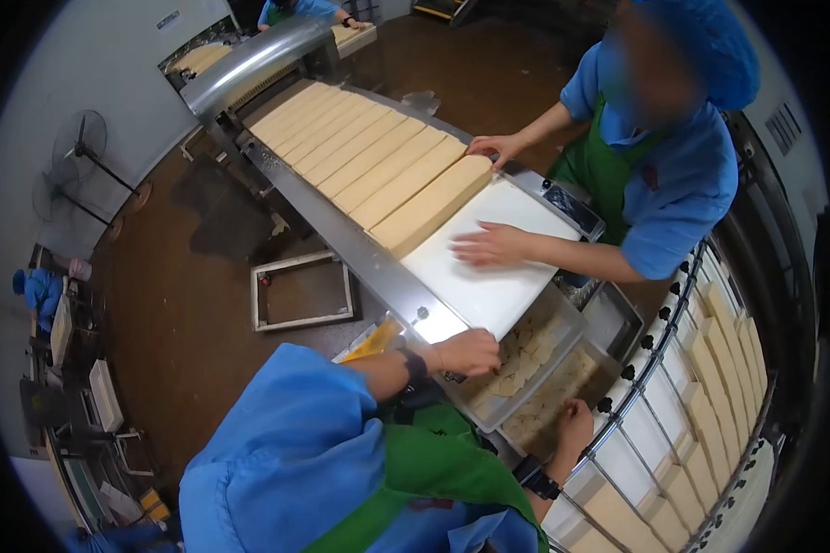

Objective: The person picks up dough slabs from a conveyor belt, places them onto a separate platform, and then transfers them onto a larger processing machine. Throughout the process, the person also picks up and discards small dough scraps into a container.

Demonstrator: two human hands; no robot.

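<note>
My left hand [468, 353] is closed at the near end of the white conveyor belt [489, 244], beside a clear plastic bin [563, 318] holding thin pale scraps [526, 359]. What its fingers grip is hidden. My right hand [575, 429] hangs over the side of a second bin with crumbs [576, 382], near the rack. Its fingers bend loosely, with nothing visible in them. On the belt lie several long pale dough slabs [438, 203] side by side. A co-worker's one hand [498, 149] touches the end of the nearest slab; the other hand [493, 247] is over the bare belt.
A wire rack [636, 433] with more slabs [710, 405] stands close on my right. Across the belt is the co-worker in a green apron [609, 157]. A metal machine cover [258, 69] spans the far end. A white frame [302, 290] and fans [83, 147] stand left.
</note>
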